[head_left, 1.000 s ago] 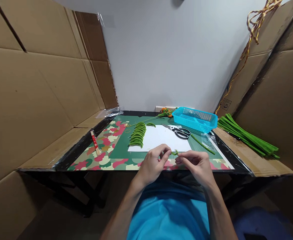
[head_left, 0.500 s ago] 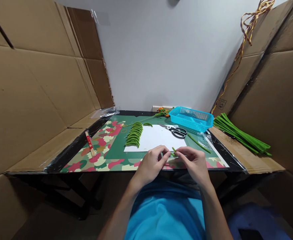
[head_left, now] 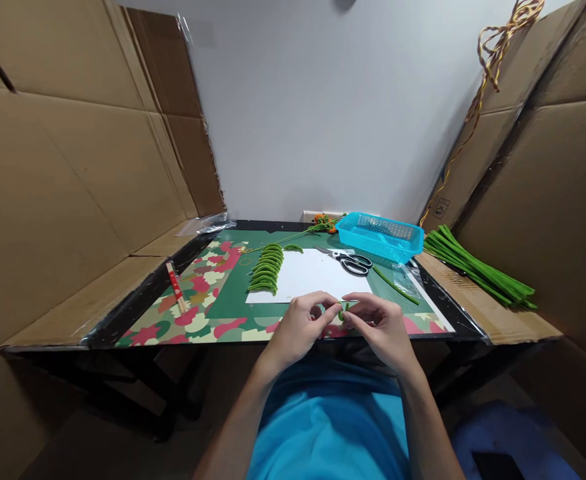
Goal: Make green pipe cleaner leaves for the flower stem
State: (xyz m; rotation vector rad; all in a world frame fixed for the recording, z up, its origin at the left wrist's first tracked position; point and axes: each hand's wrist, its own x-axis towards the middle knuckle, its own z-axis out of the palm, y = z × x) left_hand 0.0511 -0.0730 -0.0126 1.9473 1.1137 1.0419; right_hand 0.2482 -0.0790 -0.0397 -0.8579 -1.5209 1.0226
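Note:
A short green pipe cleaner (head_left: 341,315) is pinched between the fingertips of my left hand (head_left: 303,328) and my right hand (head_left: 381,327), bent in a small curve. Fingers cover part of it. Both hands are at the front edge of the table, close together. Just beyond them lies a sheet of white paper (head_left: 317,277). Along its left side is a row of several curved green pipe cleaner pieces (head_left: 265,269), with one more curved piece (head_left: 293,248) at the top. Black-handled scissors (head_left: 350,261) rest open-bladed or nearly so on the paper's right side.
A blue plastic basket (head_left: 380,248) stands at the back right. Long green pipe cleaners (head_left: 477,267) lie on cardboard at the right; a single one (head_left: 395,285) is nearer. An orange-flowered stem (head_left: 325,223) lies at the back. Red-wrapped sticks (head_left: 176,288) are at left. Cardboard walls (head_left: 73,153) flank the table.
The held pipe cleaner piece, fairly straight before and angled up, is now bent into a tight curve. My right hand has shifted slightly left, towards my left hand.

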